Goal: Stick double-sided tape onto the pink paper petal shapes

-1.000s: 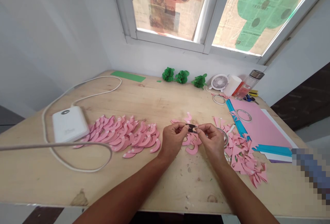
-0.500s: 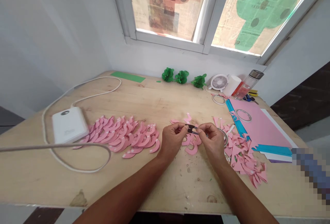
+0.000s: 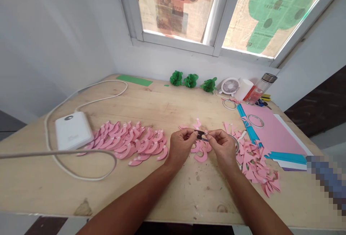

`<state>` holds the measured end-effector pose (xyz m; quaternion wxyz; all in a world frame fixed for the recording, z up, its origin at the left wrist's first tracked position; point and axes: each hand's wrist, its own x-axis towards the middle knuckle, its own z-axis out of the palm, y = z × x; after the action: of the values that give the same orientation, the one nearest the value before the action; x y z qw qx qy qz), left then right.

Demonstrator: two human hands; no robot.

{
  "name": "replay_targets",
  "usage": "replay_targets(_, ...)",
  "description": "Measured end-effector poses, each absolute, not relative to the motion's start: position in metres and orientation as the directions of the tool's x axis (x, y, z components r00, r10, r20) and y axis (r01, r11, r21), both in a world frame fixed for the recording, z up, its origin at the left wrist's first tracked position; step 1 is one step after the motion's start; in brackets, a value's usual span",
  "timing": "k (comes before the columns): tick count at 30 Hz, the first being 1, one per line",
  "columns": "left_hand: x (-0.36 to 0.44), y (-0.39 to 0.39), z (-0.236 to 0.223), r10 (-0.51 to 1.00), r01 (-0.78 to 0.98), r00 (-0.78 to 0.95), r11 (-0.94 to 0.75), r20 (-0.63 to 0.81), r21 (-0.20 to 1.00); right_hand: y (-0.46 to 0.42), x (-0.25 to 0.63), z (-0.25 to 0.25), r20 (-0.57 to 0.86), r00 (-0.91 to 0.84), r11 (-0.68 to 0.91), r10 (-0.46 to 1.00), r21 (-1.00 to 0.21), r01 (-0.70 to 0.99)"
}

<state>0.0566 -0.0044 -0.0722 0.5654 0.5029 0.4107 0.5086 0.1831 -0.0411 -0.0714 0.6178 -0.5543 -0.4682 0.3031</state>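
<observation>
Dark strip (image 3: 200,135) between the two hands, above pink pieces (image 3: 200,155). Left hand (image 3: 181,146) and right hand (image 3: 222,148): fingertips pinched closed, one on each end. Pink scraps (image 3: 250,163) beside right hand; curved-piece pile (image 3: 129,139) left of left hand.

Barriers: pink arcs (image 3: 125,152) left; scraps (image 3: 248,160) right

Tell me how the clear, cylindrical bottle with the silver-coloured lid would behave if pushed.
The bottle would probably tip if pushed near the top, being tall and narrow. Its smooth-looking wall may be slippery. Once down, its round body would likely let it roll.
</observation>
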Motion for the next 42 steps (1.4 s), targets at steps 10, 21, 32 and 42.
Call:
replay_targets(10, 0.056, -0.005, -0.072, 0.987, -0.162, 0.152, -0.023, 0.048, 0.987, -0.043, 0.182, -0.068, 0.175, 0.383, 0.159, 0.907, -0.985, 0.074)
replay_targets(21, 0.057, -0.005, -0.071, 0.987, -0.164, 0.159, -0.01, 0.036, 0.986, -0.042, 0.182, -0.07, 0.196, 0.388, 0.187, 0.9, -0.981, 0.061)
replay_targets(32, 0.054, -0.003, -0.068, 0.989, -0.2, 0.142, -0.008, 0.037, 0.98, -0.038, 0.197, -0.068, 0.442, 0.382, 0.205, 0.811, -0.828, 0.522)
replay_targets(42, 0.055, -0.002, -0.064, 0.988, -0.236, 0.15, -0.004, 0.041, 0.972, -0.042, 0.191, -0.069, 0.434, 0.258, 0.139, 0.863, -0.695, 0.705)
